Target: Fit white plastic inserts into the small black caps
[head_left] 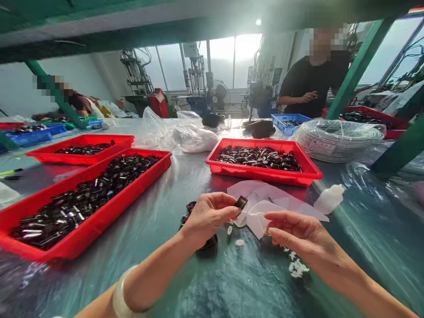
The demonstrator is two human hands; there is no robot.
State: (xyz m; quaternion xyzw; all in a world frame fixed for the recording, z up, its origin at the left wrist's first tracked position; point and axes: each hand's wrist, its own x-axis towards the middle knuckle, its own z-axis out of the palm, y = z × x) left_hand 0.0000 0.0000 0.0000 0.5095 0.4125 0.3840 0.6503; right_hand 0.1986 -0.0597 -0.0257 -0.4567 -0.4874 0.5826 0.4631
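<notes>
Pinched between the thumb and forefinger of my left hand is a small dark part. To its right, my right hand has its thumb and forefinger curled close together; whether something tiny is between them is too small to tell. Behind both hands lies a white translucent sheet. More dark parts lie beside and under my left hand. Two small white oval pieces rest on the table between the hands. Several little white pieces are heaped beside my right wrist.
Red trays of dark parts stand behind the sheet and at the left. A white bottle and a coil of tubing are at the right. Green shelf posts frame the table. A person is across it.
</notes>
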